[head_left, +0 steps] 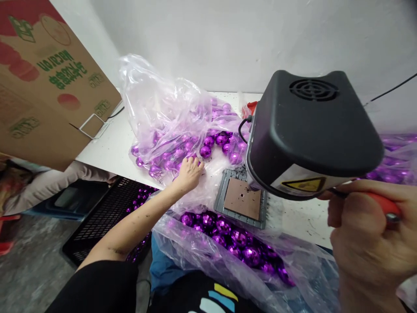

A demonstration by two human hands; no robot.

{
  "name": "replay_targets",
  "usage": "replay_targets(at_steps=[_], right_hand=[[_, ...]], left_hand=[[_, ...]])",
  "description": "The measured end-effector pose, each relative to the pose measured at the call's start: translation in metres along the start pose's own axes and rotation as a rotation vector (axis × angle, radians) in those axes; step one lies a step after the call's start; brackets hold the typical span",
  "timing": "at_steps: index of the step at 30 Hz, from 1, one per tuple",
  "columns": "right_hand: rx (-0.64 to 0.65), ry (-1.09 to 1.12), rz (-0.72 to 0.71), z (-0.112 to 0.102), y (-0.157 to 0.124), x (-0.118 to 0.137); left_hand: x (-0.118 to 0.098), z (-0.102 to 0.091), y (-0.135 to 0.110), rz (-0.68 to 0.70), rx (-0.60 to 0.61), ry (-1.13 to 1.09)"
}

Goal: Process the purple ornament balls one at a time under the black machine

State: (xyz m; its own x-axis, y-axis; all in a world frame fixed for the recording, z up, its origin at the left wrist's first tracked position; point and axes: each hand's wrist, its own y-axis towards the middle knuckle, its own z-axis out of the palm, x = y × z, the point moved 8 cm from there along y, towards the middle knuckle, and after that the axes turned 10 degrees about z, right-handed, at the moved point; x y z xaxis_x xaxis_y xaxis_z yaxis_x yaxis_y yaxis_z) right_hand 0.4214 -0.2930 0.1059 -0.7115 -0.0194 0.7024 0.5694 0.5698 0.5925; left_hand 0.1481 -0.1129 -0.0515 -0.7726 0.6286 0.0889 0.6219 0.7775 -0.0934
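My left hand (190, 174) reaches to the mouth of a clear plastic bag (143, 102) full of shiny purple mirror balls (205, 151). Its fingers are curled down at the bag's edge, and whatever is in them is hidden. On the right, my right hand (371, 230) is wrapped round the red lever handle (384, 205) of a black-housed press machine (316, 130). Below the machine's head lies a grey base plate with a brown pad (239, 204), which has a small hole in it. More purple balls (239, 237) fill an open plastic bag on my lap.
A cardboard box (48, 87) stands at the left, beside a white wire stand (94, 126). On the floor is a black crate (94, 224) with small purple pieces. Another person's leg (52, 184) shows beyond it. More bagged purple balls (394, 169) lie behind the machine.
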Motion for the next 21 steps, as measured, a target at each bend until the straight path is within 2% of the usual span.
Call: replay_targets(at_steps=[3, 6, 11, 14, 16, 17, 19, 21], right_hand=[[0.000, 0.082, 0.076, -0.001, 0.004, -0.001], [0.051, 0.092, 0.087, 0.000, 0.007, 0.003], [0.088, 0.131, 0.104, 0.002, 0.009, 0.004], [0.085, 0.156, 0.110, 0.003, 0.009, 0.003], [0.097, 0.159, 0.113, 0.004, 0.009, 0.003], [0.104, 0.162, 0.113, 0.004, 0.010, 0.003], [0.112, 0.164, 0.114, 0.004, 0.010, 0.003], [0.106, 0.162, 0.117, 0.003, 0.011, 0.004]], left_hand=[[0.009, 0.010, 0.002, -0.032, 0.066, 0.032], [0.009, 0.005, 0.006, 0.006, 0.020, -0.042], [-0.013, -0.036, 0.000, 0.173, -0.344, -0.370], [-0.023, -0.058, -0.012, 0.157, -0.522, -0.541], [-0.024, -0.057, -0.019, 0.055, -0.545, -0.856], [-0.025, -0.050, -0.022, -0.004, -0.512, -1.084], [-0.037, -0.029, -0.026, -0.074, -0.371, -1.583], [-0.056, -0.013, -0.030, -0.067, -0.203, -1.993]])
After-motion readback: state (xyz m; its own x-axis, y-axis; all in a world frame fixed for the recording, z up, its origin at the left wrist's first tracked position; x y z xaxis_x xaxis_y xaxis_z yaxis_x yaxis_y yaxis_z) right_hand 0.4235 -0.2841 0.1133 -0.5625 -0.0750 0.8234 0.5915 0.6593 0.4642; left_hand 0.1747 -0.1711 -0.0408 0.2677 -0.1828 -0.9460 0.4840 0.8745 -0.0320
